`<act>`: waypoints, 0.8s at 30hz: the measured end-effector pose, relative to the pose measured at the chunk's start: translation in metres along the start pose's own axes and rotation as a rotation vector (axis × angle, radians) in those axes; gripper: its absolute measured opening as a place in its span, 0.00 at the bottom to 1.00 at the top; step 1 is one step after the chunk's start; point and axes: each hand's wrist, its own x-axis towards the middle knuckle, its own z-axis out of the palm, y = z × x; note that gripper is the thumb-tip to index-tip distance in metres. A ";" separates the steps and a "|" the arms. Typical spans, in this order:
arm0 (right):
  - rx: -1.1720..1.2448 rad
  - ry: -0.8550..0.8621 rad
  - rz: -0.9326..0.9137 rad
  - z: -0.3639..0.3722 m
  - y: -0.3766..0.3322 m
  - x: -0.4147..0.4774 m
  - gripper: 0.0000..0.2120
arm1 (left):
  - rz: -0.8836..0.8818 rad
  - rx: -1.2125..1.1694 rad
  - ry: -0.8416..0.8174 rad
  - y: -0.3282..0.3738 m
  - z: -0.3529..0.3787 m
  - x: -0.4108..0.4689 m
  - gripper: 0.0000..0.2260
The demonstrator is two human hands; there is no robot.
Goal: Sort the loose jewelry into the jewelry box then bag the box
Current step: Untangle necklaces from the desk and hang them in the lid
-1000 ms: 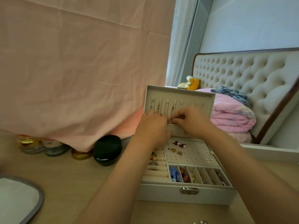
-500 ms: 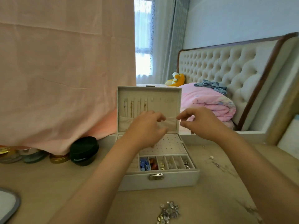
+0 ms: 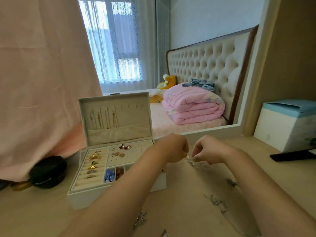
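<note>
The white jewelry box (image 3: 82, 197) stands open at the left of the wooden table, its lid (image 3: 116, 101) upright with thin gold necklaces (image 3: 104, 119) hanging inside. Rings and earrings sit in its tray. My left hand (image 3: 172, 149) and right hand (image 3: 207, 151) are just right of the box, fingers curled, fingertips close together. Both pinch a thin silver chain (image 3: 192, 162) that trails onto the table. More loose silver jewelry (image 3: 216, 201) lies scattered to the right, and another cluster of silver pieces (image 3: 140, 218) lies in front of the box under my left forearm.
A black round case (image 3: 48, 171) sits left of the box under a hanging pink cloth (image 3: 42, 74). A white and blue carton (image 3: 287, 127) and a dark flat object (image 3: 292, 156) are at the right. A bed with a pink quilt (image 3: 193, 108) lies beyond the table's back edge.
Both hands left the box lid and came down to the right onto the table, where they now pinch the silver chain. The view swung right and down.
</note>
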 end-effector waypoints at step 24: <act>0.344 0.112 -0.156 0.007 0.000 0.007 0.02 | -0.047 -0.186 0.108 -0.013 0.006 0.008 0.07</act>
